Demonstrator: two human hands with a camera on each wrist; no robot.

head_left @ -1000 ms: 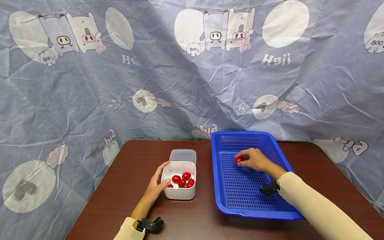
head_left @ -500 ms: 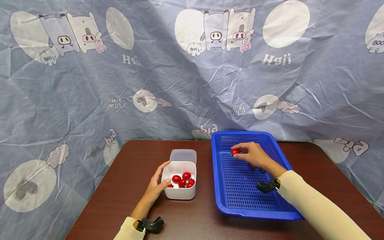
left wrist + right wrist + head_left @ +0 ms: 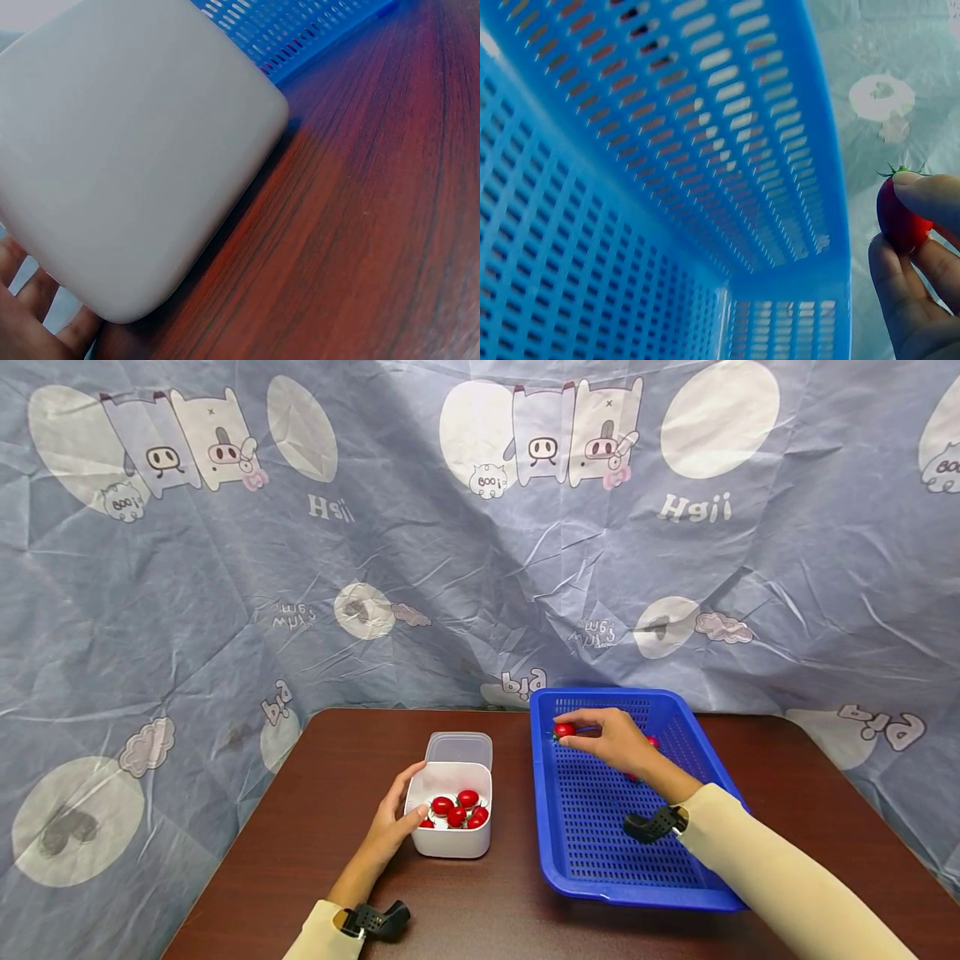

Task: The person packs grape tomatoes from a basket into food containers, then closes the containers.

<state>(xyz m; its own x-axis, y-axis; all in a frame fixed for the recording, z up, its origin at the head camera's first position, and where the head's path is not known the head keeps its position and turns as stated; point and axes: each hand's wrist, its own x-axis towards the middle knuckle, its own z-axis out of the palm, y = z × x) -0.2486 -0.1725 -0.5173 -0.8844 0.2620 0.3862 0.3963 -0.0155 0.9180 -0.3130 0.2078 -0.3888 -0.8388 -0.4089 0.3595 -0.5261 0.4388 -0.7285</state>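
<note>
Right hand is raised above the back left corner of the blue perforated basket, pinching a cherry tomato between thumb and fingertips; the tomato sits clear of the basket floor, near the left wall. The right wrist view confirms the grip: red fruit with a green calyx pressed between the thumb below and a fingertip above, with the slotted basket wall filling the rest of the view. A few more red tomatoes show in the basket, just behind and under the hand, partly hidden by it. Left hand rests against the left side of the white square container, fingers laid loosely along its wall and rim with the thumb at the near corner, steadying it rather than clenching it. The left wrist view shows only the container's smooth side close up, fingertips at its lower edge, and wood grain beside it. Inside the container lie several cherry tomatoes in a cluster. Its translucent lid lies flat right behind it, touching the back edge. The container and the basket stand side by side but apart on the dark brown wooden table. Both forearms wear cream sleeves with black wrist mounts. A blue cartoon-print cloth hangs behind the table.
</note>
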